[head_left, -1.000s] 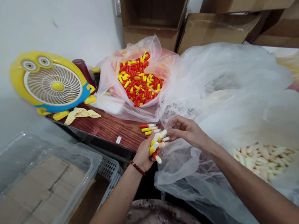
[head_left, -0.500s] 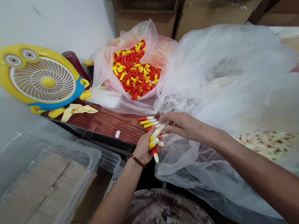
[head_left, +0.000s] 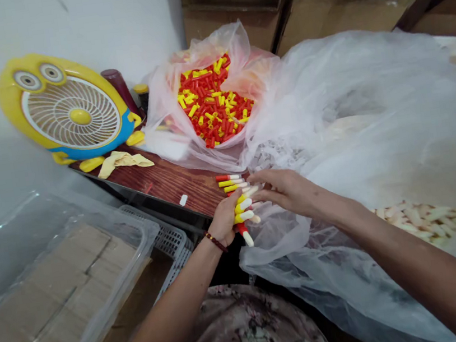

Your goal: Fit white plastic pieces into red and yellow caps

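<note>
My left hand (head_left: pixel 225 220) is closed around several short red and yellow plastic tubes with white rounded tips (head_left: pixel 243 216), which fan out past the fingers. My right hand (head_left: pixel 285 190) meets them from the right, thumb and fingers pinching at the white tip (head_left: pixel 251 191) of one piece. Beside the hands, more white-tipped tubes (head_left: pixel 229 182) lie in a row at the table's edge. Behind them, a clear plastic bag (head_left: pixel 240 39) holds many loose red and yellow tubes (head_left: pixel 218 101). My palms and some of the held pieces are hidden.
A yellow character-shaped fan (head_left: pixel 80 117) and a pale cloth (head_left: pixel 123 161) are on the wooden table (head_left: pixel 171 186). Large clear bags (head_left: pixel 401 73), one with white pieces (head_left: pixel 425 221), fill the right. At lower left stands a clear bin (head_left: pixel 145 245) by a grey basket (head_left: pixel 169 237). Cardboard boxes (head_left: pixel 352 3) stand behind.
The view has shifted slightly, so everything sits a little further right. The tubes in my left hand are spread a bit differently, and my right hand stays at their tips.
</note>
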The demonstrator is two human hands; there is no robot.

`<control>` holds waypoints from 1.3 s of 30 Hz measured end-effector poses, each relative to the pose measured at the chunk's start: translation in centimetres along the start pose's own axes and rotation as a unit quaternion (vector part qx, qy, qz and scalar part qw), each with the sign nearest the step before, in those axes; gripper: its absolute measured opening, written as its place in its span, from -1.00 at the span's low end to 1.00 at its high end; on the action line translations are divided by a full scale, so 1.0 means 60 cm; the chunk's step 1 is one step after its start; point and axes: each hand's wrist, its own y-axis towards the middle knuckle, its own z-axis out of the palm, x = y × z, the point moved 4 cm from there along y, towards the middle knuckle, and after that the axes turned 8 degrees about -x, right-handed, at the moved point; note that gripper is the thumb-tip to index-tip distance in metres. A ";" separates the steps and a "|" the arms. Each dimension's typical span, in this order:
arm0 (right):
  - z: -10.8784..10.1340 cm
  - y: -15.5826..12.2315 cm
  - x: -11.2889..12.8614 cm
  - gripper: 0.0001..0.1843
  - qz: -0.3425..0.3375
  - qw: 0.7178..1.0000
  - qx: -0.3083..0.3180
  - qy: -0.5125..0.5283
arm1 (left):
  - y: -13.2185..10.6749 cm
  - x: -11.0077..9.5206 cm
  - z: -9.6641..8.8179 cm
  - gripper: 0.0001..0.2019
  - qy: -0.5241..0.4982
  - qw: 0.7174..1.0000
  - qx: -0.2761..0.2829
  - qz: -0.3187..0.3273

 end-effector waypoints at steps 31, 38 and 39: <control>0.019 0.038 -0.029 -0.61 0.168 0.967 0.072 0.175 | 0.012 -0.050 -0.019 -0.75 0.134 0.950 -0.072 0.273; 0.047 0.052 -0.062 -0.58 0.307 0.891 0.122 0.313 | 0.033 -0.025 -0.031 -0.71 0.061 0.987 -0.042 0.145; 0.051 0.057 -0.071 -0.62 0.314 0.887 0.105 0.323 | 0.036 -0.025 -0.034 -0.66 0.053 0.989 -0.044 0.129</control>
